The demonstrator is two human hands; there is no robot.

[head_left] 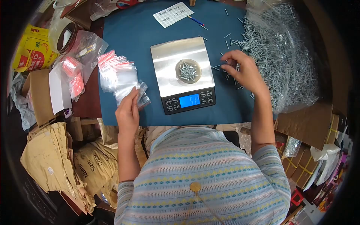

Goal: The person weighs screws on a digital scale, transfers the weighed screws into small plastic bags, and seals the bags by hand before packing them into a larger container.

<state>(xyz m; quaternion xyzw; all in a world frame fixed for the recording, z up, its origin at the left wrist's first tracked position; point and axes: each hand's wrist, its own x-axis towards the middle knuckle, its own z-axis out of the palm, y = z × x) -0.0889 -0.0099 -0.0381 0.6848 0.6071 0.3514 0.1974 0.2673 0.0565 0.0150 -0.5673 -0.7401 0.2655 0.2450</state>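
Note:
My left hand (128,110) pinches the edge of a clear zip bag (140,98) between thumb and fingers. Beside it lies a fanned stack of similar zip bags with red strips (119,73). My right hand (245,71) hovers by the left edge of a big heap of small silver screws (277,48); its thumb and index finger are curved with a gap between them. A loose screw (215,68) shows close to the thumb tip. Between my hands stands a digital scale (165,63), its blue display lit. A small round dish (178,77) holding several screws rests on its plate.
A sheet of round white stickers (173,15) and a blue pen (196,21) lie at the back of the blue mat (131,33). Clear plastic sheeting (300,95) surrounds the screw heap. To the left are red-striped bag packs (77,84), an open carton (41,93) and a yellow package (35,50).

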